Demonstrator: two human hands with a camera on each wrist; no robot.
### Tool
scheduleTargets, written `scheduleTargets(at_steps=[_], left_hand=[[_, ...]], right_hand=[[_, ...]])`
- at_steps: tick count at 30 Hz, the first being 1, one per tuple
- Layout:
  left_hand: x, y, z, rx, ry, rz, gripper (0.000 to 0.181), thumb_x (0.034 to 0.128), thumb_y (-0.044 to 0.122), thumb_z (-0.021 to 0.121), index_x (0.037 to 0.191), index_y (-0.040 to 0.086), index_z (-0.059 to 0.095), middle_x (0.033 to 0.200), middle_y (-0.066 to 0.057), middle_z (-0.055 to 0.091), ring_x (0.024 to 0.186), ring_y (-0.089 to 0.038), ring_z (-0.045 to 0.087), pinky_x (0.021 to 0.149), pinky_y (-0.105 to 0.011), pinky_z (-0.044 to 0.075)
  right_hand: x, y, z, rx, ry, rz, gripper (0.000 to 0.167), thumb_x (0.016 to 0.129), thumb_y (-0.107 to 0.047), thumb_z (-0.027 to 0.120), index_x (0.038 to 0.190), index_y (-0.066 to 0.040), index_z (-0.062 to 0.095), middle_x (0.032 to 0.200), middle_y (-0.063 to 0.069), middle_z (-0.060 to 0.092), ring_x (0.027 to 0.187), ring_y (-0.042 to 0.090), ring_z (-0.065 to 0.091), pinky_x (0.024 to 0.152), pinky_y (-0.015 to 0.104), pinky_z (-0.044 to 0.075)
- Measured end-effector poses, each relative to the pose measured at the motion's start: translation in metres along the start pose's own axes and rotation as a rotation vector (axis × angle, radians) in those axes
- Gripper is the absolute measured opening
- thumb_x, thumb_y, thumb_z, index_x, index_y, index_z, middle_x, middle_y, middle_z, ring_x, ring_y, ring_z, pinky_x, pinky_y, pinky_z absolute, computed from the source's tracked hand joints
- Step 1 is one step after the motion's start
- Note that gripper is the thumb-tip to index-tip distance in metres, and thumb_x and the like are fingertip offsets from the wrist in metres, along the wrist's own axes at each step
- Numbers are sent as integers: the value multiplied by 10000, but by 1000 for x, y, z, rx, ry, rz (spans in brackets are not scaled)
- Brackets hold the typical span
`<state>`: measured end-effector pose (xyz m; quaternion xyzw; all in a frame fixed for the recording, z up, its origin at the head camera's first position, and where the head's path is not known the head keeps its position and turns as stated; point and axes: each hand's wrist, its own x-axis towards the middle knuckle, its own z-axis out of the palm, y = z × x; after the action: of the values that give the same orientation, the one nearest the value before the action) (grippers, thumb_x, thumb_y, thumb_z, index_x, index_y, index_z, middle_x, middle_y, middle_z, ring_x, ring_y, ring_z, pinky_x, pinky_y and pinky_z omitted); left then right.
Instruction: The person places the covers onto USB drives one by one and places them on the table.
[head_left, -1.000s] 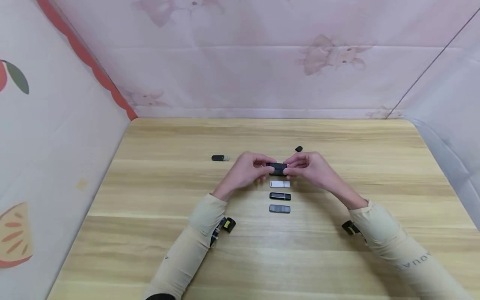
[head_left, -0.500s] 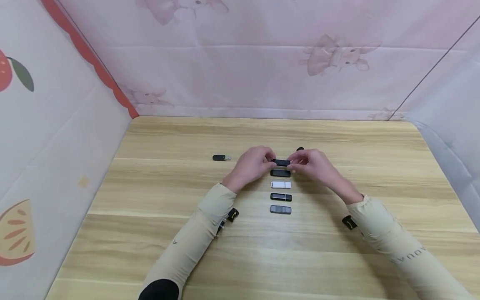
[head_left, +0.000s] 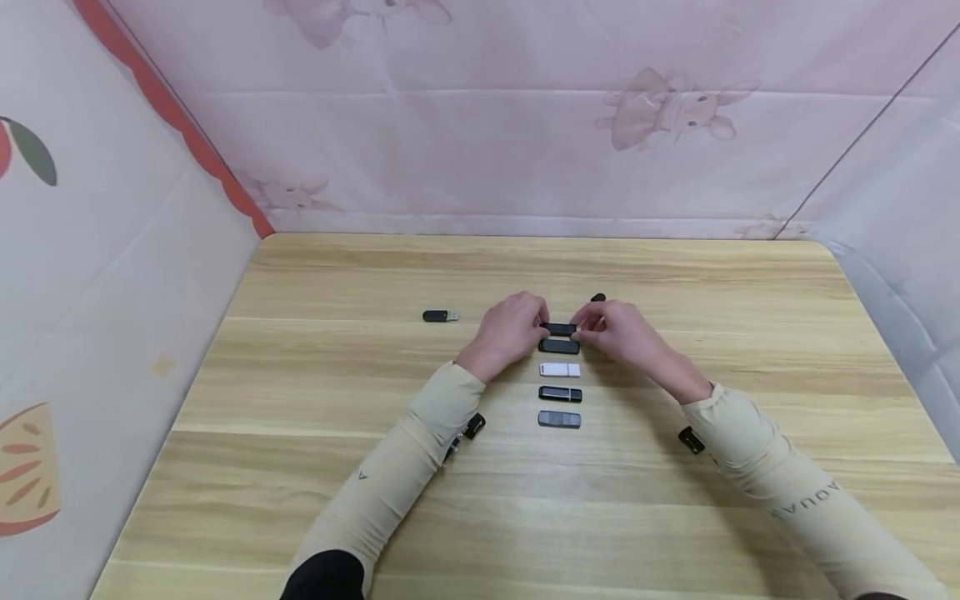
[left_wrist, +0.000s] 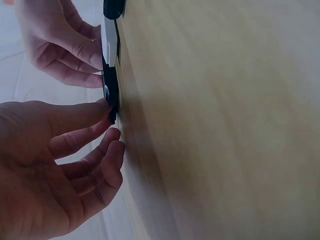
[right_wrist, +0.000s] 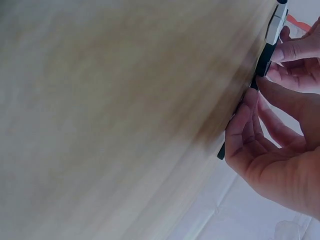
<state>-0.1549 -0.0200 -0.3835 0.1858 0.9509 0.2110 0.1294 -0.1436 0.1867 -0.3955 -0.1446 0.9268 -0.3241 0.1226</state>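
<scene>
A black USB stick (head_left: 559, 330) lies crosswise between my two hands at the far end of a row of sticks. My left hand (head_left: 508, 330) pinches its left end, and my right hand (head_left: 617, 333) pinches its right end. Just below it, almost touching, sits a second black USB stick (head_left: 559, 347). Further toward me come a white USB stick (head_left: 559, 369), a black one with a silver band (head_left: 560, 394) and a grey one (head_left: 559, 419). In the left wrist view, the left hand's (left_wrist: 50, 160) thumb and fingers meet at a dark stick end (left_wrist: 113, 112).
Left of the hands lies an uncapped black USB stick (head_left: 438, 316) with its metal plug pointing right. A small black cap (head_left: 597, 297) lies behind the right hand, partly hidden. The wooden table (head_left: 615, 517) ends at a patterned back curtain (head_left: 480, 167).
A second ago the held stick was close against the second black stick. It then moved away toward the back, and now has come slightly back toward the row.
</scene>
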Motion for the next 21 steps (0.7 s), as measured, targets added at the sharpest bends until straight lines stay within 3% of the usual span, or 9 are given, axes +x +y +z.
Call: scheduleTargets(at_steps=[6,11,21], left_hand=[[-1,0,-3,-17,-18,-2,202,990,169,737,1176,90,734,1119,-56,736,1023,-198,675,910,-367,574],[-8,-13,-14,-56,-11,-31,224,1024,151,668,1235,87,704,1151,-70,745,1049,-219,693,959,-395,580],[-34,-70,-71,-65,-3,-93,225,1005,146,655,1206,61,709,1158,-138,750,1081,-300,694,986,-468,547]], right_hand=[[-1,-1,0,-3,-5,14,190,977,-88,738,1140,9,747,967,167,769,858,242,693,758,311,533],[-2,1,1,-2,-4,7,199,975,-76,735,1152,15,741,970,167,773,861,238,704,789,353,567],[-7,0,-2,34,-3,8,231,977,-79,723,1191,7,739,987,146,767,897,247,708,841,378,568]])
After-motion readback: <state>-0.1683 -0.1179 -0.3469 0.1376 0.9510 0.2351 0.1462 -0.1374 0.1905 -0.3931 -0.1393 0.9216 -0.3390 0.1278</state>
